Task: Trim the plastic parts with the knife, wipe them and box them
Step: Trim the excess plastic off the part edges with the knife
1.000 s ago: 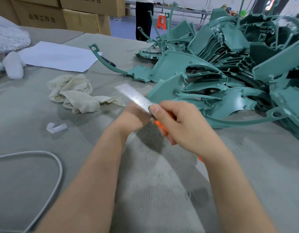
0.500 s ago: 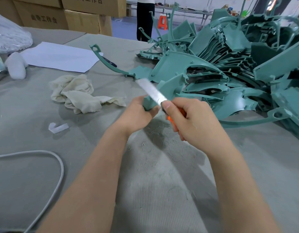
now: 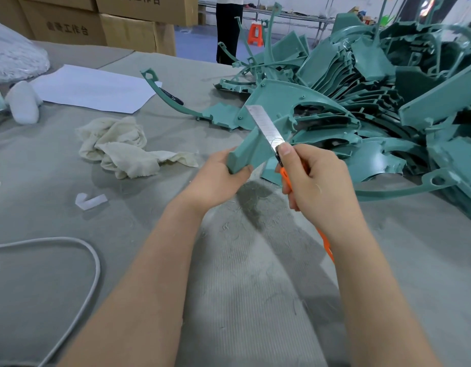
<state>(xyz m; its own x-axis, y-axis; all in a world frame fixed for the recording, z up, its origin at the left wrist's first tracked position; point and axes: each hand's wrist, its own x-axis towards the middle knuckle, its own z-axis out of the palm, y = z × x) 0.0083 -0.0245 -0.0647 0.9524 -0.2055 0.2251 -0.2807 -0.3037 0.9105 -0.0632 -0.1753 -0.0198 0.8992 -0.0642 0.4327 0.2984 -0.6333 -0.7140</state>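
My left hand (image 3: 218, 178) grips the near end of a teal plastic part (image 3: 251, 151), held just above the grey table. My right hand (image 3: 317, 185) holds an orange utility knife (image 3: 286, 178). Its long silver blade (image 3: 266, 127) points up and away, lying against the part's right edge. A big heap of teal plastic parts (image 3: 374, 109) covers the table's right and far side. A crumpled cream cloth (image 3: 123, 147) lies to the left of my hands.
Thin shavings litter the grey felt table (image 3: 255, 287). A white cable (image 3: 78, 260) loops at the left, near a small white plastic hook (image 3: 90, 201). White paper (image 3: 96, 88), a white bag and cardboard boxes (image 3: 128, 27) sit at the far left. A person stands behind the table.
The blade has swung from leaning left to pointing up and right along the part's edge. Both hands have shifted right and away, and the teal part now shows in my left hand.
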